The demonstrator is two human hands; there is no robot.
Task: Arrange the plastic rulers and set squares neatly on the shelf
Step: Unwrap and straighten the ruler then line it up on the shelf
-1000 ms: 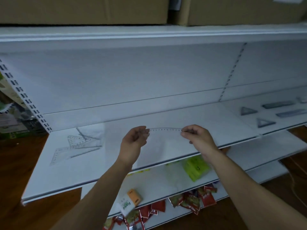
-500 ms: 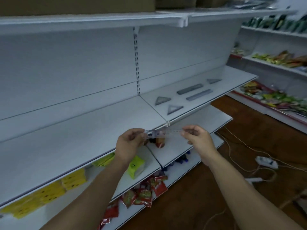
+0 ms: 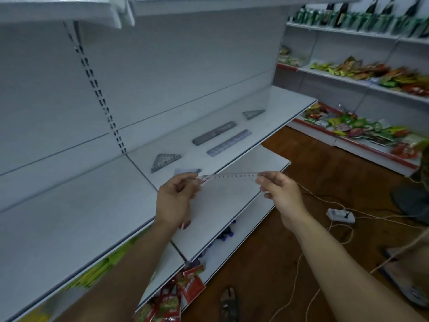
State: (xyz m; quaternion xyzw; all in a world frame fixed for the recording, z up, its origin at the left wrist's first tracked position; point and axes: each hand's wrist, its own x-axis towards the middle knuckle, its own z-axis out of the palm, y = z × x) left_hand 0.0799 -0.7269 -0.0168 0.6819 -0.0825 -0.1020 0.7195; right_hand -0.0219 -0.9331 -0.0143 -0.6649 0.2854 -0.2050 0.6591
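Note:
I hold a clear plastic ruler (image 3: 228, 176) level in front of me, my left hand (image 3: 175, 198) pinching its left end and my right hand (image 3: 278, 190) pinching its right end. It hovers over the front edge of the white shelf (image 3: 287, 105). On that shelf lie a grey set square (image 3: 165, 161), a second set square (image 3: 253, 113) farther right, a dark ruler (image 3: 214, 132) and a clear ruler (image 3: 229, 142). Another flat clear piece (image 3: 186, 170) lies just behind my left hand, partly hidden.
Lower shelves hold red snack packets (image 3: 183, 287) and yellow-green packs (image 3: 92, 273). A power strip (image 3: 340, 215) and cords lie on the brown floor. Stocked shelves (image 3: 362, 75) stand at the right. The left shelf section (image 3: 69, 212) is bare.
My view has swung right and closer to the shelf section with the laid-out rulers. Both hands still hold the clear ruler, now just in front of that shelf.

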